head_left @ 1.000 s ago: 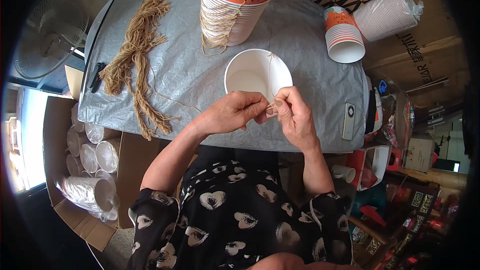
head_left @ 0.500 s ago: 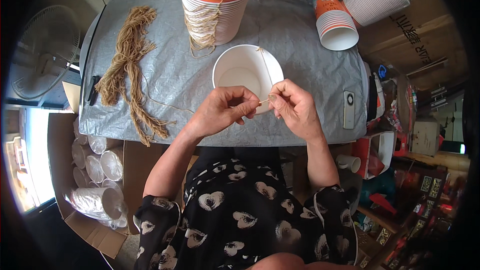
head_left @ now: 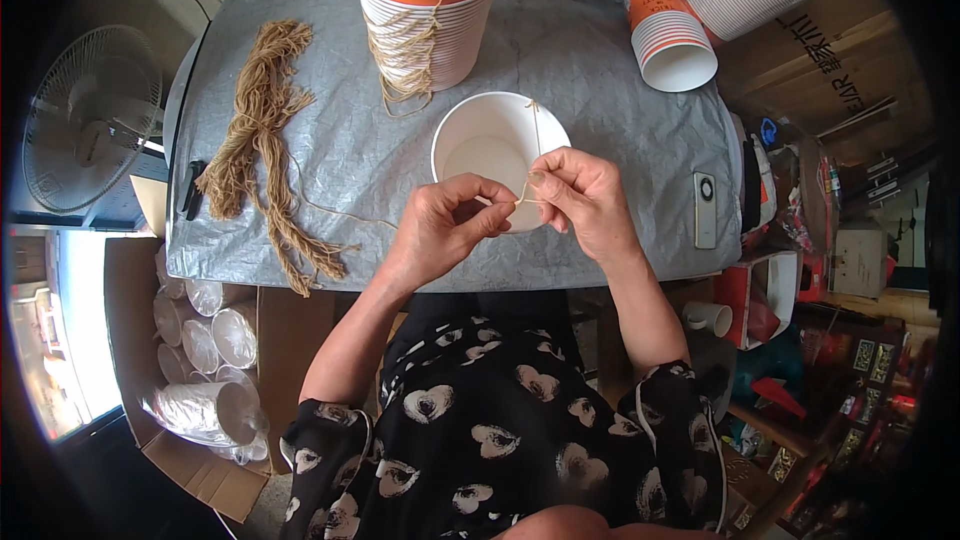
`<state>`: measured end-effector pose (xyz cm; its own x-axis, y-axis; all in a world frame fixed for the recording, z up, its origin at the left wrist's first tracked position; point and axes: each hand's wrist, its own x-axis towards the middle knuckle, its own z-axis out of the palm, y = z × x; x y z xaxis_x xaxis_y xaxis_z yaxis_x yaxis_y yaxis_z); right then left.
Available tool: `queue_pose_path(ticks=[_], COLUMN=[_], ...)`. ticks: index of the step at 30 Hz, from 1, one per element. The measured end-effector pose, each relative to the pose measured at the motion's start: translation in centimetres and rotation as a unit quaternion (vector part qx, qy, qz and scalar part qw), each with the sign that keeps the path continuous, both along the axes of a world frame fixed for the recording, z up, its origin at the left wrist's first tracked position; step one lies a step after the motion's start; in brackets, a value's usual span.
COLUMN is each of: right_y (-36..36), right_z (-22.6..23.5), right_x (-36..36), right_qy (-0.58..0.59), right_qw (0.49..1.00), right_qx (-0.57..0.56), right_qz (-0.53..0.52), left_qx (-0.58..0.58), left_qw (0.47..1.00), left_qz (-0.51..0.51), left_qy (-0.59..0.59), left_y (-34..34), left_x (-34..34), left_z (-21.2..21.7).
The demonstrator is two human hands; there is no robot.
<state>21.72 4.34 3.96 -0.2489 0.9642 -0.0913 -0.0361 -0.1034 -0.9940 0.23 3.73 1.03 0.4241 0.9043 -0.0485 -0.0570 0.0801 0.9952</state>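
Note:
A white paper bucket (head_left: 457,126) stands mouth up near the table's front edge. A thin tan string (head_left: 537,130) runs from a knot at its far rim across the opening toward me. At the near rim, my left hand (head_left: 455,225) pinches the string between thumb and fingers. Just right of it, my right hand (head_left: 580,195) pinches the same string, its thumb against the forefinger. A short bit of string shows between the fingertips. Whether it is looped through the near rim is hidden by my fingers.
A tan string bundle (head_left: 258,120) lies left, beside a black-handled tool (head_left: 192,190). Behind the bucket rises an orange-and-white bucket stack (head_left: 430,25) with strings. Far right are more nested buckets (head_left: 672,45); a phone (head_left: 705,210) lies right. A carton (head_left: 215,470) holds wrapped buckets below left.
My right hand has shifted slightly left and up with the string, and the fingertips of both hands are closer together. The whole view has also shifted a little.

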Motion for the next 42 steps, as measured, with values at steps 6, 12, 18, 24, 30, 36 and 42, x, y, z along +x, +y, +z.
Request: queue_pose_path(ticks=[6,12,18,24,30,36,42], right_y=[0.1,0.0,0.1,-0.1,0.2,-0.5,-1.7], right_z=[-0.7,-0.5,-0.8,-0.8,-0.9,0.0,-1.9], right_x=[-1.0,-1.6,-1.9,-2.3,-2.0,-1.6,-1.4], right_qy=[0.034,0.030,0.014,0.019,-0.002,-0.060,-0.119], right_qw=[0.998,0.998,0.998,0.998,0.998,0.996,0.969], right_qx=[-0.055,-0.056,-0.063,-0.055,-0.065,0.055,0.210], right_qz=[-0.006,-0.005,-0.008,-0.016,0.002,-0.044,-0.059], left_qx=[0.098,0.207,0.266,0.334,0.292,-0.046,-0.104], left_qw=[0.993,0.968,0.947,0.918,0.935,0.989,0.980], left_qz=[0.067,0.132,0.168,0.190,0.186,0.095,0.092], left_qy=[0.017,0.050,0.060,0.100,0.080,-0.106,-0.143], left_y=[-0.7,-0.9,-0.9,-0.9,-0.7,-0.2,0.0], left_x=[0.8,1.3,1.5,1.3,1.0,-0.5,-0.4], left_z=[-0.5,-0.9,-1.4,-1.4,-1.3,-0.8,-0.8])
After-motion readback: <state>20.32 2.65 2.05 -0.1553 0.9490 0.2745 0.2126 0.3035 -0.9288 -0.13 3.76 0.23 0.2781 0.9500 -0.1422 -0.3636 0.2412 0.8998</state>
